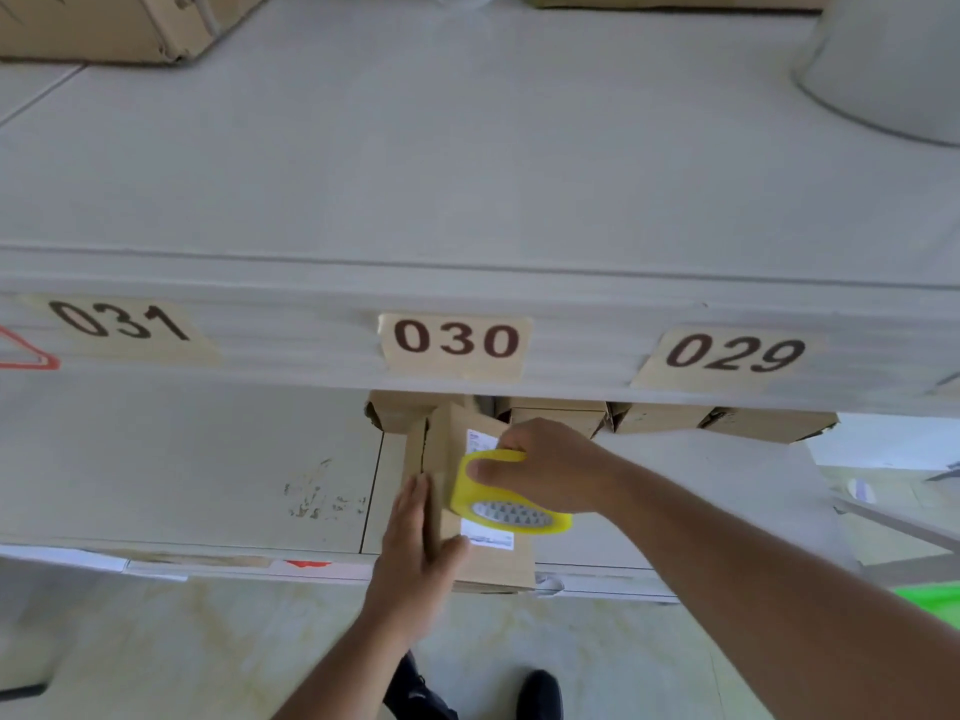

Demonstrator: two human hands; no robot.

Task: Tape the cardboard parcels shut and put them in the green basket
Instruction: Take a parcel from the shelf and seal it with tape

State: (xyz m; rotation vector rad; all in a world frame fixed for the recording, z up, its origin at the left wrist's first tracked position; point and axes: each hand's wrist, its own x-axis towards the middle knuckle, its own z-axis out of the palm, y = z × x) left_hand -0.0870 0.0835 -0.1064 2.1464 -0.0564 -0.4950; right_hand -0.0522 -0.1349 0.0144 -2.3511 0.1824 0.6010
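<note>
A small cardboard parcel [493,561] with white labels lies on the lower shelf, near its front edge. My left hand [415,543] lies flat against the parcel's left side, thumb on its top. My right hand [545,467] grips a yellow tape dispenser [506,504] and presses it onto the top of the parcel. A sliver of the green basket [930,602] shows at the right edge, past my right forearm.
The upper shelf's front edge [311,335] carries tags 031, 030 and 029 and overhangs the parcel. More cardboard boxes [665,415] sit behind on the lower shelf. A large box [104,23] and a white tub [893,59] stand on the upper shelf. Tiled floor lies below.
</note>
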